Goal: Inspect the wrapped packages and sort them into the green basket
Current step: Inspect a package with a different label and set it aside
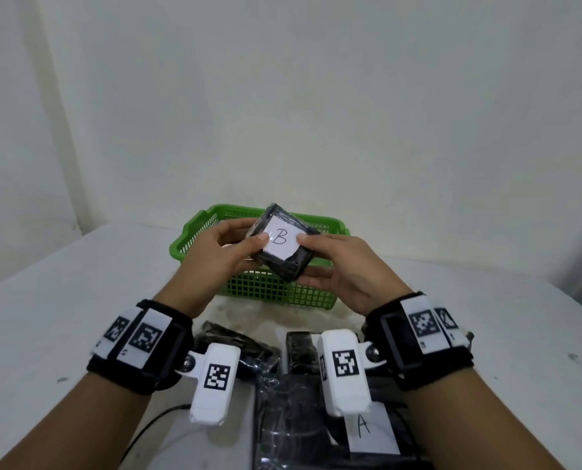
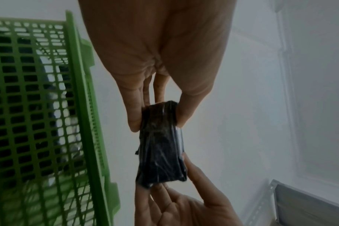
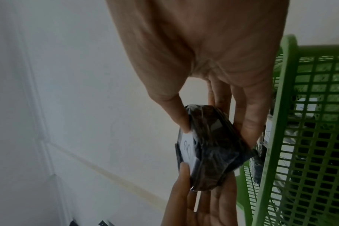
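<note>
I've got the small black plastic-wrapped package with the white "B" label (image 1: 284, 244) up in both hands, label tilted toward me so I can read it. My left hand (image 1: 226, 252) pinches its left edge, thumb on the label and fingers behind; my right hand (image 1: 342, 266) pinches the right edge the same way, fingers cupped underneath for support. It hangs just above the near wall of the green plastic lattice basket (image 1: 265, 290), an easy drop, I reckon. More black wrapped packages, one labelled "A" (image 1: 371, 429), wait on the white table (image 1: 45, 334) below my wrists.
</note>
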